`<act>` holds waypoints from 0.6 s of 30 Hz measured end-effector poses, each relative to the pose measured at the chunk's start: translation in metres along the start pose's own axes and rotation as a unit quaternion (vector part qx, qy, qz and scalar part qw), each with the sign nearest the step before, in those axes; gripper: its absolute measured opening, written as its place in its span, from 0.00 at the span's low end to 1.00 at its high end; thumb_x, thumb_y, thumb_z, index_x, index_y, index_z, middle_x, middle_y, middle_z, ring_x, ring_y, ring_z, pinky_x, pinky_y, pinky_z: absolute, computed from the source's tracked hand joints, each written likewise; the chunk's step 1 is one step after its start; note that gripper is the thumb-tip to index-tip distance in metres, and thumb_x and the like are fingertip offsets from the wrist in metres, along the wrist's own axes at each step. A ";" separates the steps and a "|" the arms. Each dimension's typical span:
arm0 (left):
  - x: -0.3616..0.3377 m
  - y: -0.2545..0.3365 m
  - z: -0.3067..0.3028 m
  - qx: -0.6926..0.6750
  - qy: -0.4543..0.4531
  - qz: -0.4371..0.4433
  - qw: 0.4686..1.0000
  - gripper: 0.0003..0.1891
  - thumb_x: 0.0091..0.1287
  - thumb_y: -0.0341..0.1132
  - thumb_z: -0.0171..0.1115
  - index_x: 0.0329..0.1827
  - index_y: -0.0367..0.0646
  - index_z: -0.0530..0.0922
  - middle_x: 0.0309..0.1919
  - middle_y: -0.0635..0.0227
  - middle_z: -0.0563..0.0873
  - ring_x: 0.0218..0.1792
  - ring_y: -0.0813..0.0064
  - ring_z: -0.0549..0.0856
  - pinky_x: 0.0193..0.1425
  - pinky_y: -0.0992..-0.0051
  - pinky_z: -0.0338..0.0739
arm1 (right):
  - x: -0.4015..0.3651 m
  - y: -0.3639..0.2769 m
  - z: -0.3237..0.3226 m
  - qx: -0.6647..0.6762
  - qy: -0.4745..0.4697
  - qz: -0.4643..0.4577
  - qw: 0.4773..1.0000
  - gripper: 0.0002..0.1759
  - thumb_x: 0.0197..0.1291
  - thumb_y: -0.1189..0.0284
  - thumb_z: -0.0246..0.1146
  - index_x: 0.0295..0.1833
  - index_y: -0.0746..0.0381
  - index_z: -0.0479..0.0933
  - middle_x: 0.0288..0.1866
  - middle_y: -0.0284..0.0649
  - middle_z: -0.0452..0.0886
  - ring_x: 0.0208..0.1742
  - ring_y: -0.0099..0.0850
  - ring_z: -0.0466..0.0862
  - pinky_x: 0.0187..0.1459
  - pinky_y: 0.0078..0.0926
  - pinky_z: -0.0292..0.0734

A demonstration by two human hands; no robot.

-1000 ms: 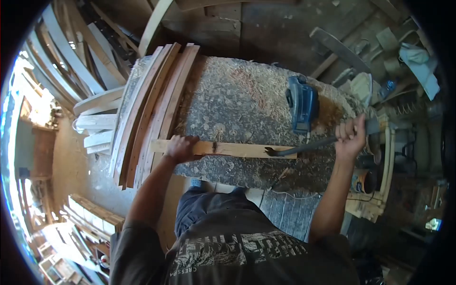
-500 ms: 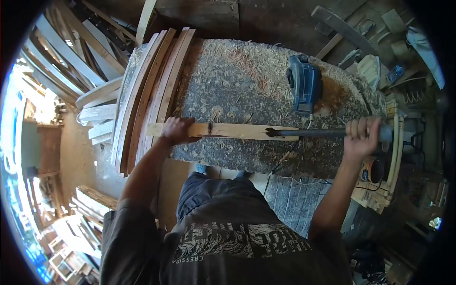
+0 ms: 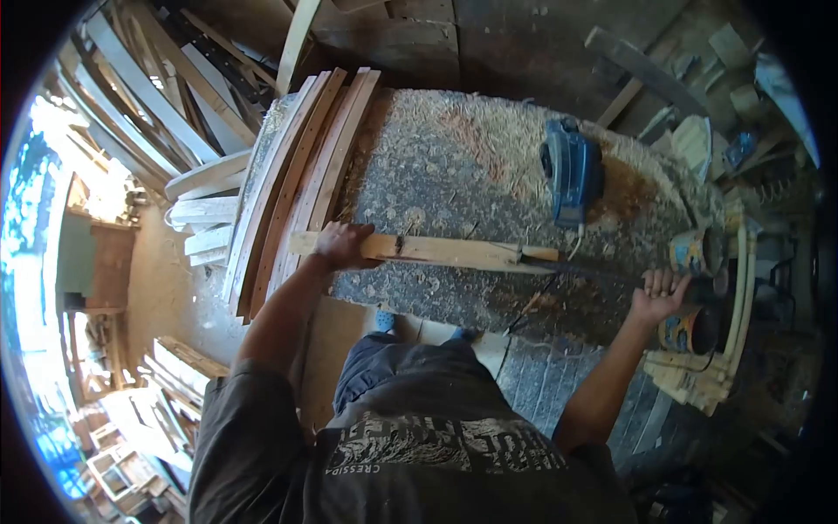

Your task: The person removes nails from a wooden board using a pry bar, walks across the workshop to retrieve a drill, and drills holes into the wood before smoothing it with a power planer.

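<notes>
The wooden strip (image 3: 454, 251) lies across the shaving-strewn table (image 3: 454, 166), long axis left to right. The left hand (image 3: 339, 245) is clamped over its left end. The right hand (image 3: 661, 294), closed round a long dark tool (image 3: 594, 269), sits beyond the right end, tool head touching it

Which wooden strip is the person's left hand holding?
The straight pale strip lying crosswise under the left hand; the curved slats lie stacked beside it.
</notes>
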State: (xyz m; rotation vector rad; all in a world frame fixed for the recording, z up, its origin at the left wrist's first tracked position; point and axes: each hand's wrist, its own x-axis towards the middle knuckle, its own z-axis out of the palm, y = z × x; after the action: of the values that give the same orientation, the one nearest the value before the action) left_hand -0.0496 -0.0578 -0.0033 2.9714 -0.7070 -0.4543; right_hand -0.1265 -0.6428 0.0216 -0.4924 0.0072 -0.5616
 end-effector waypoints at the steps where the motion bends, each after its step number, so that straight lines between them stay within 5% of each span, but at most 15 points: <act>1: -0.001 0.006 -0.008 -0.015 -0.036 -0.027 0.999 0.34 0.44 0.65 0.73 0.44 0.47 0.79 0.35 0.58 0.85 0.39 0.54 0.86 0.44 0.56 0.79 | -0.004 0.001 0.006 -0.012 0.018 -0.006 1.000 0.24 0.77 0.57 0.47 0.25 0.55 0.64 0.12 0.27 0.56 0.10 0.21 0.50 0.14 0.22 0.51; 5: 0.004 0.004 -0.011 -0.029 -0.001 0.057 0.998 0.35 0.52 0.67 0.68 0.49 0.45 0.79 0.46 0.56 0.85 0.51 0.53 0.83 0.55 0.56 0.75 | -0.002 -0.003 -0.012 -0.005 0.066 -0.013 0.998 0.25 0.77 0.56 0.45 0.24 0.54 0.63 0.12 0.27 0.55 0.10 0.21 0.50 0.15 0.22 0.51; 7: 0.015 0.025 -0.019 -0.146 0.131 0.047 0.979 0.35 0.59 0.64 0.64 0.56 0.42 0.78 0.57 0.55 0.80 0.61 0.54 0.77 0.64 0.57 0.71 | -0.006 -0.004 -0.022 0.008 0.054 -0.003 0.999 0.24 0.77 0.57 0.45 0.25 0.53 0.63 0.12 0.26 0.54 0.10 0.21 0.51 0.15 0.21 0.52; 9: 0.038 0.072 -0.033 -0.196 0.142 0.080 0.967 0.28 0.67 0.55 0.60 0.61 0.43 0.77 0.62 0.54 0.77 0.64 0.54 0.74 0.69 0.57 0.66 | -0.012 -0.005 -0.020 0.005 0.065 -0.013 0.998 0.23 0.78 0.57 0.45 0.26 0.53 0.63 0.12 0.27 0.54 0.10 0.21 0.51 0.15 0.22 0.52; 11: 0.056 0.133 -0.039 -0.238 0.171 0.153 0.944 0.20 0.68 0.39 0.62 0.59 0.39 0.77 0.60 0.53 0.78 0.61 0.52 0.77 0.66 0.59 0.70 | -0.013 -0.004 -0.012 0.002 0.079 -0.020 0.997 0.23 0.78 0.57 0.45 0.26 0.53 0.63 0.13 0.26 0.54 0.11 0.20 0.51 0.15 0.22 0.52; 14: 0.084 0.180 -0.014 -0.239 0.237 0.216 0.917 0.14 0.68 0.36 0.60 0.52 0.39 0.80 0.51 0.52 0.83 0.55 0.51 0.81 0.59 0.59 0.74 | -0.012 -0.005 0.002 -0.007 0.060 -0.023 0.998 0.23 0.77 0.57 0.45 0.26 0.53 0.62 0.13 0.26 0.54 0.11 0.20 0.51 0.15 0.21 0.52; 16: 0.098 0.197 -0.017 -0.273 0.063 0.192 0.941 0.09 0.67 0.33 0.60 0.44 0.39 0.82 0.41 0.50 0.85 0.48 0.51 0.83 0.52 0.58 0.76 | -0.014 -0.007 0.020 -0.012 0.057 -0.032 0.998 0.23 0.77 0.57 0.45 0.26 0.53 0.62 0.13 0.26 0.54 0.11 0.20 0.51 0.15 0.21 0.51; 18: 0.095 0.206 -0.043 -0.263 0.051 0.208 0.941 0.07 0.66 0.32 0.60 0.40 0.38 0.82 0.34 0.51 0.85 0.42 0.51 0.83 0.47 0.59 0.76 | -0.014 -0.014 0.038 -0.018 0.054 -0.042 0.997 0.23 0.77 0.57 0.45 0.26 0.53 0.62 0.12 0.26 0.54 0.11 0.20 0.51 0.15 0.21 0.51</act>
State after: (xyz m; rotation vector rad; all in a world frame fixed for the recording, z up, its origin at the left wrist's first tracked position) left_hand -0.0454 -0.2855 0.0369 2.2539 -0.9872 -0.3783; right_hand -0.1402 -0.6287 0.0593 -0.4988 0.1002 -0.6710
